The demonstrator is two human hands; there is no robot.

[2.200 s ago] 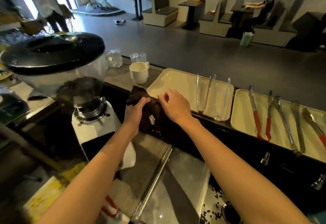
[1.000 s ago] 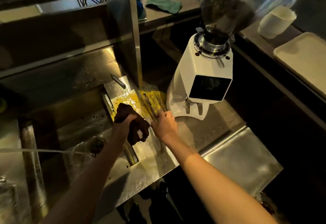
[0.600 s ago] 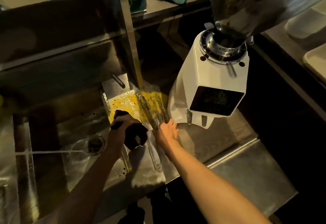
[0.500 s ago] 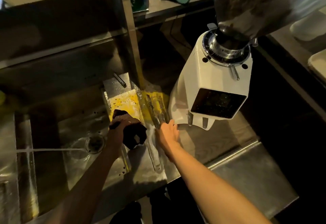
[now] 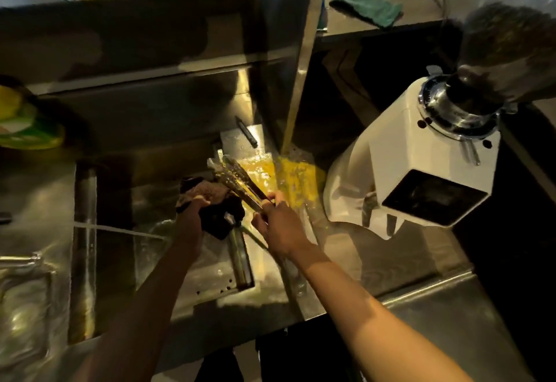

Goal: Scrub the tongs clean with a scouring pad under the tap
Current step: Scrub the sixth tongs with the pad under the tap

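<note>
tongs: I'm seeing the metal tongs (image 5: 240, 184) hanging over the sink's right corner, arms close together, tips pointing up and away from the right hand, wet and glinting.
right hand: the right hand (image 5: 279, 225) is gripping the tongs' handle end, fingers curling round it.
left hand: the left hand (image 5: 192, 216) is clutching a dark crumpled scouring pad (image 5: 218, 216), fingers wrapping over its top.
pad vs tongs: the pad is sitting just left of the tongs' middle and looks like it's touching them. It's too blurry for me to confirm.
water: a thin stream (image 5: 120, 230) is running sideways left of the left forearm, ending near the left wrist. The tongs are sitting apart from it.
sink: the steel sink (image 5: 87, 276) is lying below and left of the left hand.
counter: a yellow patch (image 5: 294, 177) is glowing on the steel just beyond the right hand.
grinder: a white coffee grinder (image 5: 421, 171) is standing right of the right hand, with beans showing in its hopper.
shelf: a green cloth (image 5: 367, 8) is lying far beyond both hands.
</note>
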